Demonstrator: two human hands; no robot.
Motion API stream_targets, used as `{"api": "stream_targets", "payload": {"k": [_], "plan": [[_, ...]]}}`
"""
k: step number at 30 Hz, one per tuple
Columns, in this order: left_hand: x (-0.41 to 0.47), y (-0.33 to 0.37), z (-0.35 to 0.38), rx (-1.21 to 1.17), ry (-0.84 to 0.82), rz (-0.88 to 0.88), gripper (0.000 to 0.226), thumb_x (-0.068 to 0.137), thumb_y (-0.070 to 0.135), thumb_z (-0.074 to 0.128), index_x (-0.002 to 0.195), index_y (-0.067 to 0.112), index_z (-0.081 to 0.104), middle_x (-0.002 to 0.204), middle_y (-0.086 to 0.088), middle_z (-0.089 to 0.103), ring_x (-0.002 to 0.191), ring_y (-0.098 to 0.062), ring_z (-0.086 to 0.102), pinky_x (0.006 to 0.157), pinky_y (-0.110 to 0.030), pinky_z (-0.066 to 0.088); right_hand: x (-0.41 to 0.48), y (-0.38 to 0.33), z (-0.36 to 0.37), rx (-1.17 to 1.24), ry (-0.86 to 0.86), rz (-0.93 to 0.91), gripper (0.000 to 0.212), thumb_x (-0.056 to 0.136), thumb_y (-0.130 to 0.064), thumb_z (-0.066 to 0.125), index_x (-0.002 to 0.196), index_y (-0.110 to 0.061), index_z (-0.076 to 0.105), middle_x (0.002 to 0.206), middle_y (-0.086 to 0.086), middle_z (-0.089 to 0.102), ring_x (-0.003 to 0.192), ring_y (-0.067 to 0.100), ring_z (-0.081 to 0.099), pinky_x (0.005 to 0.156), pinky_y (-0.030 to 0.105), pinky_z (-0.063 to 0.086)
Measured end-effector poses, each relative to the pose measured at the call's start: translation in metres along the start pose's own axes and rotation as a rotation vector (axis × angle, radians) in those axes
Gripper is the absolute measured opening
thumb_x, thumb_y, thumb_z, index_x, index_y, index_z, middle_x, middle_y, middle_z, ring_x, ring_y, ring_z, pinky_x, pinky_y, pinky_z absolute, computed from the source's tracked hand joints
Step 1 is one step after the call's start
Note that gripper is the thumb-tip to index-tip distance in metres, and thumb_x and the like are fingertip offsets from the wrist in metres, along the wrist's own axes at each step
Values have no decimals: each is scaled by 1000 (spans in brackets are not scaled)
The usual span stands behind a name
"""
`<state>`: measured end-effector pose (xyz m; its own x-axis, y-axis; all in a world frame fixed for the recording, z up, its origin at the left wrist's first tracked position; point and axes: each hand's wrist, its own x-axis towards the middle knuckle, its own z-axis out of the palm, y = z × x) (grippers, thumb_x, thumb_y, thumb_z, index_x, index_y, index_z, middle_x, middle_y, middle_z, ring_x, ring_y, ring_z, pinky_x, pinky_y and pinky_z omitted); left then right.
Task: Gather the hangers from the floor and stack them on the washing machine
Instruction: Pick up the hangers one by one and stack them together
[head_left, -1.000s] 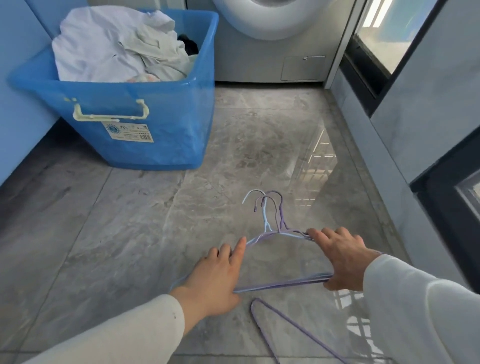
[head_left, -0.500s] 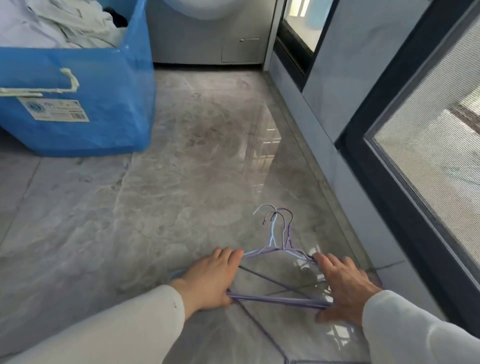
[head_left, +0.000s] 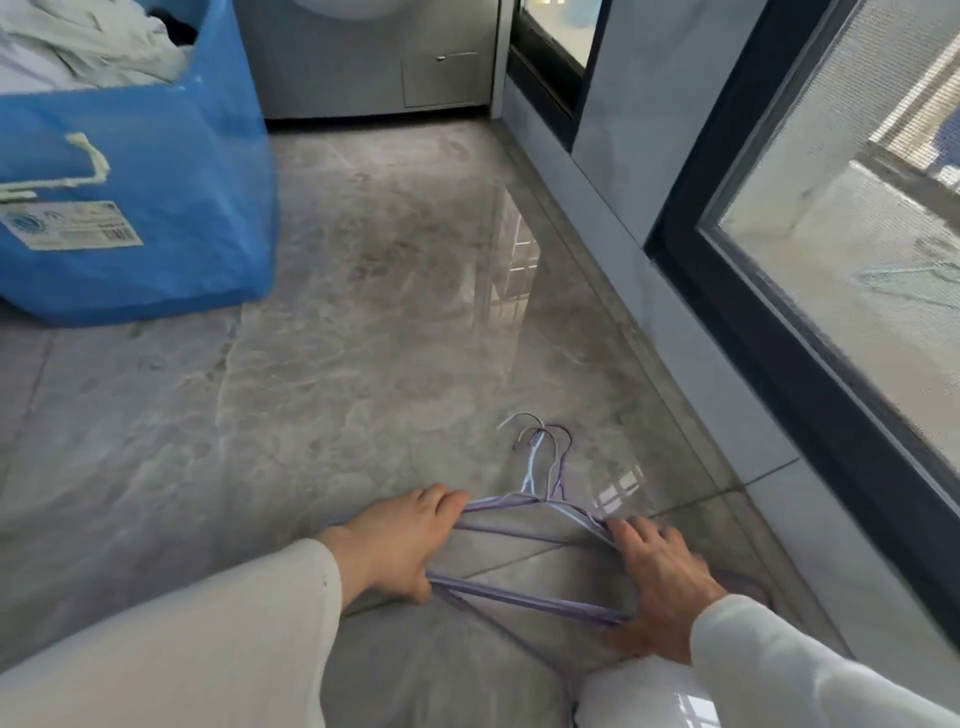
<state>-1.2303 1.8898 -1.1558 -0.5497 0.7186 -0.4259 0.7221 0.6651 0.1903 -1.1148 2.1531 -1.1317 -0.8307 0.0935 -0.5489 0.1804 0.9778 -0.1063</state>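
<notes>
A bundle of thin purple and pale blue wire hangers (head_left: 540, 488) lies low over the grey floor, hooks pointing away from me. My left hand (head_left: 400, 545) grips the bundle's left corner. My right hand (head_left: 660, 587) presses down on its right corner, fingers spread over the wires. Another purple hanger (head_left: 519, 644) lies on the floor beneath, running toward my knee. The grey washing machine (head_left: 363, 67) stands at the far end, only its lower front in view.
A blue plastic bin (head_left: 156, 197) full of pale laundry stands at the left by the washer. A dark-framed window and wall base (head_left: 737, 291) run along the right. Grey marble floor (head_left: 363, 338) stretches between. My white-clad knee (head_left: 639, 696) is at the bottom.
The view has swung right and closer to the floor. Both hands have lowered the hanger bundle onto the hanger on the floor, and my right hand has flattened over the wires.
</notes>
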Motion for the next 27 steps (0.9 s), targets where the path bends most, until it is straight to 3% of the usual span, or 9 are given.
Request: {"api": "stream_targets", "payload": {"k": [13, 17, 27], "plan": [[-93, -101, 24, -127, 62, -372, 103, 70, 29, 69, 149, 12, 5, 143, -13, 31, 122, -31, 45, 101, -36, 43, 98, -126, -24, -129, 30, -367, 109, 57, -65, 75, 146, -31, 21, 134, -4, 41, 117, 26, 44, 96, 44, 45], [-101, -114, 21, -131, 62, -477, 106, 68, 32, 71, 148, 15, 4, 140, -11, 33, 121, -30, 48, 91, -40, 48, 126, -147, -41, -181, 17, -443, 111, 58, -64, 75, 148, -31, 19, 134, -4, 43, 118, 26, 44, 99, 43, 43], [-108, -120, -13, -90, 121, -518, 107, 64, 39, 72, 146, 19, 6, 132, -9, 39, 109, -29, 55, 79, -37, 47, 138, -152, -72, -194, 91, -509, 102, 57, -57, 68, 144, -32, 22, 125, -6, 51, 113, 23, 44, 97, 40, 39]]}}
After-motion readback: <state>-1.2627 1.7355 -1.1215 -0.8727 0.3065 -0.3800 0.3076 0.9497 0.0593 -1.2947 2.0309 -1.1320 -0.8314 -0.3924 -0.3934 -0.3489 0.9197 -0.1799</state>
